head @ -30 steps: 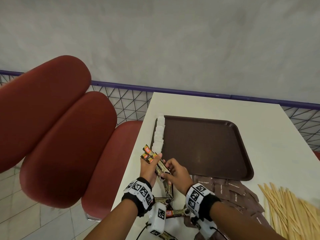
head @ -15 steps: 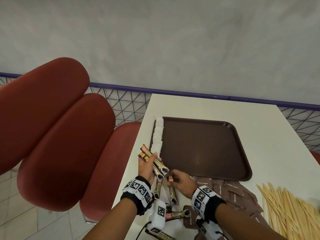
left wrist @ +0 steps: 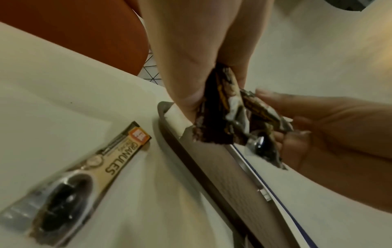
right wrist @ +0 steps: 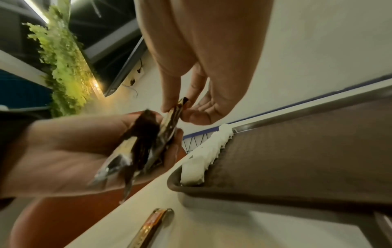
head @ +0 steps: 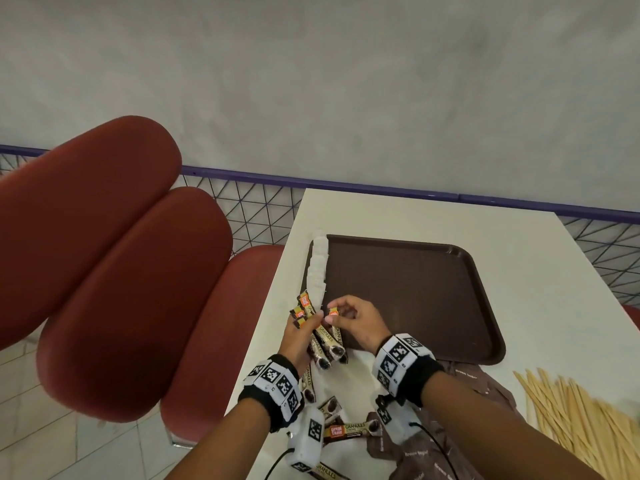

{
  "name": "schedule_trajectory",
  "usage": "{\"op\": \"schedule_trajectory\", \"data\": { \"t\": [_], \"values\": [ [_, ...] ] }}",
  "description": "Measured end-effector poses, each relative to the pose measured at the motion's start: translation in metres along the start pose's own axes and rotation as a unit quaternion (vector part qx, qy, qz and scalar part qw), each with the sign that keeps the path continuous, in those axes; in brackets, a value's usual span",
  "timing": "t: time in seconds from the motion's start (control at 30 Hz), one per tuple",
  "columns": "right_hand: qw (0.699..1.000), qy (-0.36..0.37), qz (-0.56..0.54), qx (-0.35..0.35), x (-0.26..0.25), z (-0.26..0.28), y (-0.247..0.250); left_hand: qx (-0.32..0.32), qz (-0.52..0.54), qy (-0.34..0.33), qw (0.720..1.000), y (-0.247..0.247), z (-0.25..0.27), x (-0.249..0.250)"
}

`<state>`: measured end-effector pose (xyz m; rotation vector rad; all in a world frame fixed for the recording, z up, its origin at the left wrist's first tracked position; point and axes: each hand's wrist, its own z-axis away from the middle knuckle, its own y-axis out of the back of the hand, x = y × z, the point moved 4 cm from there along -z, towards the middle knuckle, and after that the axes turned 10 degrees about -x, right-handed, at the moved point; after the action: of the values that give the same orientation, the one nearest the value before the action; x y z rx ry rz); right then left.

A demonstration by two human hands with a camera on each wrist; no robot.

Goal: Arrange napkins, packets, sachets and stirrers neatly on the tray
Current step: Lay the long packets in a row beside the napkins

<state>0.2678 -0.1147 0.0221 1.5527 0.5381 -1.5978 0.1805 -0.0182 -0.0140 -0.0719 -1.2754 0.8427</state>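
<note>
My left hand (head: 307, 325) grips a bundle of coffee sachets (head: 323, 336) upright just off the tray's near left corner. My right hand (head: 333, 312) pinches the top end of one more sachet (head: 334, 332) and holds it against that bundle. The right wrist view shows thumb and forefinger (right wrist: 169, 104) closed on the sachet's tip, with the bundle (right wrist: 141, 142) lying in the left palm. The brown tray (head: 408, 292) is bare except for white napkins (head: 318, 268) lined along its left rim. Other sachets (head: 349, 429) lie loose on the table below my wrists.
Brown sugar packets (head: 464, 375) are heaped at the tray's near edge. Wooden stirrers (head: 571, 417) are piled at the right. Red chair seats (head: 131, 289) stand left of the white table (head: 536, 271); a purple rail and wire fence run behind it.
My right hand went down to the loose sachets on the table, took one, and has come back up to lay it against the bundle in my left hand.
</note>
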Motion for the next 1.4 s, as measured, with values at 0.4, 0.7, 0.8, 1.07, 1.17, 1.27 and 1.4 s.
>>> {"op": "schedule_trajectory", "data": {
  "t": [0.4, 0.7, 0.8, 1.07, 1.17, 1.27, 1.4],
  "values": [
    [0.998, 0.000, -0.014, 0.058, 0.010, 0.003, -0.004, 0.015, 0.033, 0.041, 0.999, -0.001, 0.001, -0.007],
    [0.998, -0.022, -0.064, 0.007, 0.010, 0.006, -0.002, 0.066, -0.007, -0.019, 0.998, 0.001, -0.001, 0.010],
    [0.991, -0.081, -0.100, -0.039, 0.015, 0.012, -0.005, 0.100, 0.005, -0.028, 0.995, 0.006, -0.002, 0.013],
    [0.989, -0.078, -0.122, 0.002, 0.023, 0.008, 0.009, 0.108, 0.018, -0.022, 0.994, 0.007, -0.008, 0.016],
    [0.987, -0.055, -0.127, 0.086, 0.019, 0.001, 0.031, 0.084, 0.017, -0.003, 0.996, 0.008, -0.010, 0.018],
    [0.985, -0.048, -0.093, 0.139, 0.019, -0.008, 0.058, 0.074, 0.019, 0.015, 0.997, 0.015, -0.012, 0.021],
    [0.981, -0.056, -0.040, 0.182, 0.024, -0.031, 0.092, 0.074, 0.023, 0.035, 0.996, 0.024, -0.015, 0.025]
  ]
}}
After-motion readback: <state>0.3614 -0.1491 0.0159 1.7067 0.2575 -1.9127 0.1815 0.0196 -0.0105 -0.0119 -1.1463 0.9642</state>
